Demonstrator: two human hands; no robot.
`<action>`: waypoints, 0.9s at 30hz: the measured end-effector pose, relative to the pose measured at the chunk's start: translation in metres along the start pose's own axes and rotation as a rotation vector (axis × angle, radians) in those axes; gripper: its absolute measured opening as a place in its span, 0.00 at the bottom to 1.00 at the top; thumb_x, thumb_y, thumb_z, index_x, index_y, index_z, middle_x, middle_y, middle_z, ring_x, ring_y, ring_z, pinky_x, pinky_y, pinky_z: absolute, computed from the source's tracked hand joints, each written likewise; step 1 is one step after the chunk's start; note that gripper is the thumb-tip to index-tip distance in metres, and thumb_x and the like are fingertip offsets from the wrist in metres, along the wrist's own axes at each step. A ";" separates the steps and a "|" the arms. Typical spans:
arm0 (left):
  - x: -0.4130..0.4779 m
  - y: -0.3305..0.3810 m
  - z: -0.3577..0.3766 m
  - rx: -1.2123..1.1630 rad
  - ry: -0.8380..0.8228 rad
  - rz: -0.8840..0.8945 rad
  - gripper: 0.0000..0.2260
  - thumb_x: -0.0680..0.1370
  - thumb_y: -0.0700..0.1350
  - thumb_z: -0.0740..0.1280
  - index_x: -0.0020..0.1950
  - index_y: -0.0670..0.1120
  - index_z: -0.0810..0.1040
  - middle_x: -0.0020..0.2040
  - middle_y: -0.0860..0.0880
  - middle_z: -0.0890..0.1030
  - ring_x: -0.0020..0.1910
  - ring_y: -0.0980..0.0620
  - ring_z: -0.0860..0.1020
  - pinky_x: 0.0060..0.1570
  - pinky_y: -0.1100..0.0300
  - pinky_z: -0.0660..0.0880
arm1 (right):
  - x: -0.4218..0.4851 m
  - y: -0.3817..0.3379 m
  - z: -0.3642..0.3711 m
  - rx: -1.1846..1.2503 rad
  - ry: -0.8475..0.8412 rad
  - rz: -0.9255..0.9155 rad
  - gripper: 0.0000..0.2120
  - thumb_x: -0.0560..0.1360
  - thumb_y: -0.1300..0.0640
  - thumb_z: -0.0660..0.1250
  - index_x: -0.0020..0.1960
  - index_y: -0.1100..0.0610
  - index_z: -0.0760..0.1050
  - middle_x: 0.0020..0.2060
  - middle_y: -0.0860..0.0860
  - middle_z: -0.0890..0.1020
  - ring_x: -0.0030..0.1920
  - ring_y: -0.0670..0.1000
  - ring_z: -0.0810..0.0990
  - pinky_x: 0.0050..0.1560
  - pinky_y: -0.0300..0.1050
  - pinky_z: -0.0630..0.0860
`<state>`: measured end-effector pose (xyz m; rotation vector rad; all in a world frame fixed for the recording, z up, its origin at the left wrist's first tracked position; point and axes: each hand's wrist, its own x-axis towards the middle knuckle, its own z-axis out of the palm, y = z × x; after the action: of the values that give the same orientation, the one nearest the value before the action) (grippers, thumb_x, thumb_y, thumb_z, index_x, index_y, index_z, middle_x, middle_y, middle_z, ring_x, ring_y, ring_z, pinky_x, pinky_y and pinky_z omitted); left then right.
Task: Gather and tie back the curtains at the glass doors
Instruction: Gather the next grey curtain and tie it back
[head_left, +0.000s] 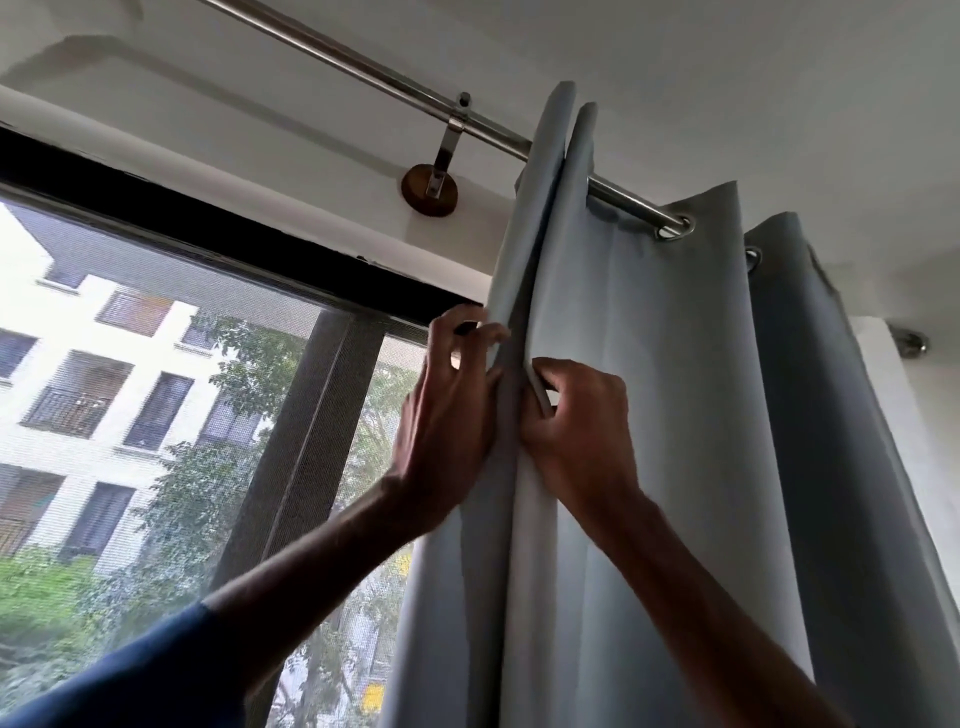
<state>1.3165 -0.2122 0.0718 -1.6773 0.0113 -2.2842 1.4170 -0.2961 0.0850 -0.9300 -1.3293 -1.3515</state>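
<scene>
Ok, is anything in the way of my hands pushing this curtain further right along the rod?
Nothing visible. The left hand and right hand grip the curtain folds directly. The bracket sits on the rod left of the curtain, off that path; rightward the rod carries only the curtain's own folds.

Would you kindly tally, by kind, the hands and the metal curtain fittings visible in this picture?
Hands holding the curtain: 2 (left hand, right hand)
Curtain rod: 1
Rod bracket: 1
Eyelets: 2
Total: 6
</scene>
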 end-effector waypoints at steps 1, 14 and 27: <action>-0.001 -0.002 0.001 -0.011 0.020 -0.003 0.13 0.78 0.42 0.65 0.62 0.47 0.75 0.71 0.50 0.67 0.57 0.52 0.76 0.48 0.51 0.78 | -0.001 0.001 -0.002 -0.015 0.003 -0.004 0.20 0.73 0.62 0.69 0.30 0.54 0.61 0.23 0.49 0.60 0.26 0.52 0.60 0.32 0.43 0.61; 0.004 0.004 0.002 0.075 -0.185 -0.011 0.05 0.73 0.49 0.66 0.40 0.48 0.78 0.35 0.50 0.77 0.37 0.45 0.78 0.33 0.52 0.73 | -0.018 -0.002 -0.009 -0.104 0.041 0.040 0.07 0.76 0.58 0.66 0.40 0.56 0.79 0.35 0.50 0.83 0.35 0.52 0.78 0.40 0.46 0.73; 0.039 -0.001 -0.010 -0.366 -0.607 -0.589 0.11 0.72 0.46 0.64 0.39 0.39 0.81 0.30 0.47 0.75 0.29 0.51 0.75 0.30 0.55 0.75 | -0.027 -0.015 -0.002 -0.090 -0.011 0.040 0.08 0.76 0.54 0.63 0.43 0.54 0.80 0.40 0.48 0.84 0.40 0.50 0.81 0.42 0.48 0.76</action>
<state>1.2961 -0.2224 0.1048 -2.8212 -0.2398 -2.1024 1.4081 -0.2955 0.0552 -1.0204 -1.2603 -1.3865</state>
